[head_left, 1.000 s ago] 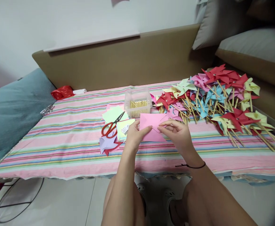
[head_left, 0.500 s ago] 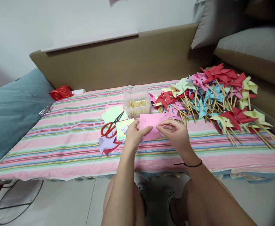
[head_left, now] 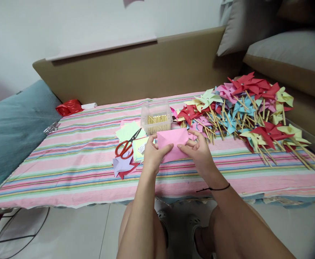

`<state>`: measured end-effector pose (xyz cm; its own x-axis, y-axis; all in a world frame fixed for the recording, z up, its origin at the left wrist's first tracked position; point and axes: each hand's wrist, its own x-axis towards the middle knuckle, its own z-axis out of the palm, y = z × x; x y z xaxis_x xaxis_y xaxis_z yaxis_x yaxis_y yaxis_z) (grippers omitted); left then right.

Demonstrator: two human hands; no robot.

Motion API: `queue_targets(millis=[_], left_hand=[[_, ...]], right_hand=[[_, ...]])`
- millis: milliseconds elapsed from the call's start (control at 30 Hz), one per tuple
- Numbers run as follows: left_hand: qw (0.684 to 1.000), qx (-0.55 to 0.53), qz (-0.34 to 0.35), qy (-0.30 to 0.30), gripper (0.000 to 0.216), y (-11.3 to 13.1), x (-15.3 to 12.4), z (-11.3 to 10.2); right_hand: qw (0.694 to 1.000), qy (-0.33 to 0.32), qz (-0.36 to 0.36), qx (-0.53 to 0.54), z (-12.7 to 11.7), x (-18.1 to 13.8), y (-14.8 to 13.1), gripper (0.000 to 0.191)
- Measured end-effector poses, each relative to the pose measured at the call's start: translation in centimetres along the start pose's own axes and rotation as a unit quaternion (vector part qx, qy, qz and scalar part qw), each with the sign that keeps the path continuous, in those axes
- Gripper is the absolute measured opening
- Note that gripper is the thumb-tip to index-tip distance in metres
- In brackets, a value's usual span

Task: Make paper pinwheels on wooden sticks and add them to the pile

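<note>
A pink sheet of paper (head_left: 173,138) is held up between my two hands, above the striped cloth. My left hand (head_left: 154,153) grips its left edge, thumb on the front and fingers behind. On the right side my right hand (head_left: 199,149) pinches the sheet the same way, its thumb near the middle. Left of my left hand lie red-handled scissors (head_left: 125,146), resting partly on a stack of pale paper sheets (head_left: 139,144). Beneath the scissors' handles are cut lilac paper (head_left: 122,164) and a red piece (head_left: 129,171).
Behind the sheet stands a clear plastic box (head_left: 156,118) of wooden sticks. Many finished paper pinwheels (head_left: 235,104) are heaped to the right. A red plastic bag (head_left: 69,107) and a blue cushion (head_left: 22,122) sit at the left. The striped cloth (head_left: 73,158) covers the seat.
My right hand has shifted its hold: its fingers, pinched at the front before, now reach behind the sheet's right edge with the thumb in front. The left hand keeps its grip.
</note>
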<state>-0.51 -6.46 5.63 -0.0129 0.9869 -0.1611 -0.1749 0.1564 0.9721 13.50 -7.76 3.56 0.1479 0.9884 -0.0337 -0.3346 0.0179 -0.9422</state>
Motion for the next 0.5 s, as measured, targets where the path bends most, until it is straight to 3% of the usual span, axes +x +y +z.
queue_targets(millis=[300, 500], left_hand=[[0.999, -0.028, -0.012, -0.012, 0.054, 0.4, -0.05, 0.07], [0.999, -0.028, -0.018, -0.037, 0.063, 0.61, -0.3, 0.06]], right_hand=[[1.0, 0.023, -0.001, 0.01, 0.09, -0.09, -0.47, 0.079], [1.0, 0.016, -0.015, 0.0, -0.05, -0.01, -0.44, 0.077]])
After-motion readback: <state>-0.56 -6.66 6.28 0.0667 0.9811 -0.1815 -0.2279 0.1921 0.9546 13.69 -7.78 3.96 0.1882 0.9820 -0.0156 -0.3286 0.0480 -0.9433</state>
